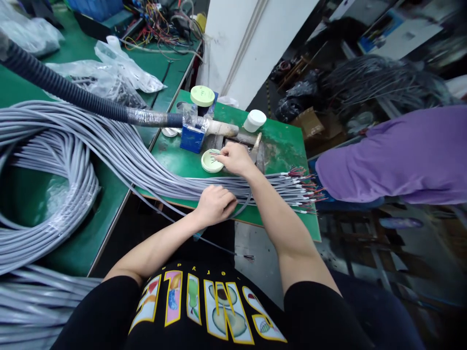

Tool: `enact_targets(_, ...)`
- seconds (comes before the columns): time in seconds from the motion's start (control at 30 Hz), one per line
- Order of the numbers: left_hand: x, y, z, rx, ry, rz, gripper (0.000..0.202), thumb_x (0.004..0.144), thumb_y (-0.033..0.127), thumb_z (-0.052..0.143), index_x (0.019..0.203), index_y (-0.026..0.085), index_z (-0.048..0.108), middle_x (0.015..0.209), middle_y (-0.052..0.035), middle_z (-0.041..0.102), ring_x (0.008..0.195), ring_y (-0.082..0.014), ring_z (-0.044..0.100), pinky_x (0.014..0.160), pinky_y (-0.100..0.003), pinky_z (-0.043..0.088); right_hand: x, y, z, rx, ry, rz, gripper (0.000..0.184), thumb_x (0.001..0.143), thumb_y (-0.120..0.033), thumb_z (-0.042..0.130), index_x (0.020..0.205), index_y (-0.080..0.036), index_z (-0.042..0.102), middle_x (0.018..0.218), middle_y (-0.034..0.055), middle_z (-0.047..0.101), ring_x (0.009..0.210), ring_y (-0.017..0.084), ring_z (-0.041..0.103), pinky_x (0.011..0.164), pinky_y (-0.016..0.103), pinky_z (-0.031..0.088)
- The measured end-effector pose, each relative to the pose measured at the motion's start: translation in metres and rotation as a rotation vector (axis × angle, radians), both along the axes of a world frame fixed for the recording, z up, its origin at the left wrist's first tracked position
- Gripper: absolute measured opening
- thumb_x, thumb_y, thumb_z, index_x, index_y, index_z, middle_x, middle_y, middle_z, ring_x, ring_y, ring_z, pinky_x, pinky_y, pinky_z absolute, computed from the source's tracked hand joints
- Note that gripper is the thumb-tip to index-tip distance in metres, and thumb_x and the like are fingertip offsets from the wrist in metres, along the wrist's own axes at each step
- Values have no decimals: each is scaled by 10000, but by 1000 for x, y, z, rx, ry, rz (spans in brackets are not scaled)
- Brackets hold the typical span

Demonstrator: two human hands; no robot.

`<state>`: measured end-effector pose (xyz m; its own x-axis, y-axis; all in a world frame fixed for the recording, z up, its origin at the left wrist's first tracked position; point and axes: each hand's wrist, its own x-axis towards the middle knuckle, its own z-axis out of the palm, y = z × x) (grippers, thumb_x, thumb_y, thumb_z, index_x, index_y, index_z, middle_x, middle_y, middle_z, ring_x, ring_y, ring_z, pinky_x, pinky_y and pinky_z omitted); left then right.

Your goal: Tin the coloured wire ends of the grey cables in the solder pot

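Note:
My right hand [235, 158] is closed in a pinch on the end of a grey cable, its thin bare wire ends [215, 154] spread over a shallow pale-yellow dish [212, 161]. From there the cable [245, 204] curves under my right forearm towards my left hand [216, 204]. The left fingers are curled round that cable at the front edge of the bench. Beneath both arms lies a thick bundle of grey cables [175, 177]. Its stripped ends [302, 182], showing red and dark wires, fan out on the right.
A ribbed dark hose [73, 92] reaches a nozzle by a blue block [192, 137]. Near it stand a white jar [254, 120], a yellow-lidded tub [202, 96] and a brush [257, 144]. Coiled cables [65, 214] fill the left table. A person in a purple sleeve [397, 150] is on the right.

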<state>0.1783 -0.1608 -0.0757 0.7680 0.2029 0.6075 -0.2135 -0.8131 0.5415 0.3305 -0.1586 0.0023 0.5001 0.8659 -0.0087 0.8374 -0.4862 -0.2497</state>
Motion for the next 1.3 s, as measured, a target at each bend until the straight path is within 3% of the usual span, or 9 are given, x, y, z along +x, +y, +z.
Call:
enact_targets(0.23,1,0,-2,-24,13,-39,250,896,285,443,705,190,572,653,-46,569,655,-172,461,620,-341,238,-3,16,-9,-176,-112,-12,223,830,-311,567,779,-150,713,939,100,669,832,215,591,645,293,355)
enact_targets(0.63,2,1,-6,116,-90,4,222,895,243,463,720,180,583,645,-41,582,654,-170,455,633,-339,236,-1,18,-19,-190,-130,-18,236,844,-308,554,840,-126,705,966,125,669,866,240,603,682,304,387)
enact_targets(0.77,1,1,-5,133,-96,13,216,890,237,469,715,177,581,639,-40,576,647,-167,455,629,-338,239,-1,18,-16,-162,-118,-15,221,826,-299,568,794,-137,715,944,103,670,831,213,591,668,294,376)
enact_targets(0.9,2,1,-6,124,-61,11,232,896,250,460,709,181,578,641,-40,581,645,-164,458,631,-338,245,15,8,-7,-1,-68,-27,215,784,-281,586,703,-134,719,812,70,658,729,175,559,647,288,372)
enact_targets(1.07,3,0,-7,107,-71,25,236,900,252,462,705,181,574,628,-29,586,644,-158,471,629,-335,259,57,-18,-10,223,-22,-183,208,717,-280,599,636,-126,713,649,34,617,646,159,539,654,289,390)
enact_targets(1.3,3,0,-5,131,-123,53,181,878,243,513,724,181,585,627,-10,606,635,-147,486,629,-326,286,93,-34,-40,177,-42,-452,179,690,-283,629,627,-140,716,608,40,635,671,187,581,645,281,412)
